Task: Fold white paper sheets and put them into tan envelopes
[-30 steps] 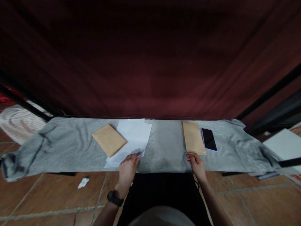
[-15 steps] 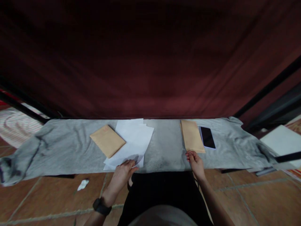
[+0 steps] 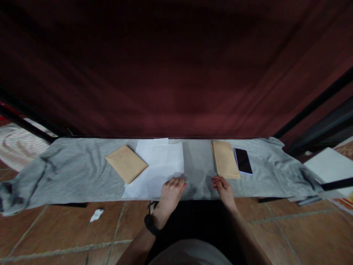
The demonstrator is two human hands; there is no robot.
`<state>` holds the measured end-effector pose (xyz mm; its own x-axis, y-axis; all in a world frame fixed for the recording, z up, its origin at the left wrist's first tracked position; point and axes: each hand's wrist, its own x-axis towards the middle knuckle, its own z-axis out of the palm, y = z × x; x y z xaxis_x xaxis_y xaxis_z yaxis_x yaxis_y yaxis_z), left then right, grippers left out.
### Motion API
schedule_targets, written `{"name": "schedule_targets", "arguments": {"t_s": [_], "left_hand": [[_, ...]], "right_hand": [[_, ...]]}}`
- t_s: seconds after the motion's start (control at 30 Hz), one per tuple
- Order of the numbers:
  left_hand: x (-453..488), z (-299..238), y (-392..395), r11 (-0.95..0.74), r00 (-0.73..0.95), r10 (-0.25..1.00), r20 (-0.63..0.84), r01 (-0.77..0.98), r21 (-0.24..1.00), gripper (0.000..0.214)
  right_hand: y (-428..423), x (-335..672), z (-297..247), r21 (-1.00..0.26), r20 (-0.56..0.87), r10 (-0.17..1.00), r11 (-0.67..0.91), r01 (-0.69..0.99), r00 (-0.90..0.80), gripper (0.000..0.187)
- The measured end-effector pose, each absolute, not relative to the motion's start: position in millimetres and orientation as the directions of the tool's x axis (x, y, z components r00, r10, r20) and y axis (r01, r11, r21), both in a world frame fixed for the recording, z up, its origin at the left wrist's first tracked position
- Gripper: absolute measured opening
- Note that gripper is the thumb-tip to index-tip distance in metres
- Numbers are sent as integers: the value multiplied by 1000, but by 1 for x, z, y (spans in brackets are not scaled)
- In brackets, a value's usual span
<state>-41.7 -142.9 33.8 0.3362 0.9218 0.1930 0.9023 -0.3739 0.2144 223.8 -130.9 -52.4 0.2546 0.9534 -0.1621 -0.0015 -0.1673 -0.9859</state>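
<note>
White paper sheets (image 3: 157, 165) lie on a grey cloth (image 3: 77, 173) that covers a low bench. My left hand (image 3: 171, 191) pinches the near right corner of the top sheet, which is raised a little off the pile. A tan envelope (image 3: 126, 163) rests on the sheets' left side. My right hand (image 3: 223, 186), fingers curled, sits on the cloth just below the near end of a second tan envelope (image 3: 224, 160); whether it holds anything I cannot make out. A black phone (image 3: 243, 161) lies right of that envelope.
A dark red curtain (image 3: 176, 73) hangs close behind the bench. Brown floor tiles run along the near side, with a crumpled white scrap (image 3: 97, 214) on them. A white board (image 3: 331, 169) and black bars stand at the right. Striped fabric (image 3: 16, 143) lies far left.
My left hand has moved right along the near edge of the sheets and drawn the top sheet rightward, squaring it up. My right hand has shifted slightly left.
</note>
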Motion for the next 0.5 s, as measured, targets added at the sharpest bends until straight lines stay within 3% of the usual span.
{"name": "schedule_targets", "arguments": {"t_s": [0.17, 0.27, 0.37, 0.5], "left_hand": [[25, 22, -152, -519, 483, 850, 209, 833, 189, 21], [49, 16, -161, -603, 561, 794, 234, 777, 181, 28], [55, 14, -167, -608, 566, 793, 224, 759, 235, 19], [34, 9, -168, -567, 513, 823, 245, 768, 298, 40]], "right_hand": [[-132, 185, -39, -938, -338, 940, -332, -102, 48, 49], [-130, 177, -35, -928, -351, 935, -339, -155, 56, 36], [-126, 185, -34, -939, -319, 946, -307, -157, 64, 28], [-119, 204, -38, -949, -306, 943, -292, -122, 129, 27]]}}
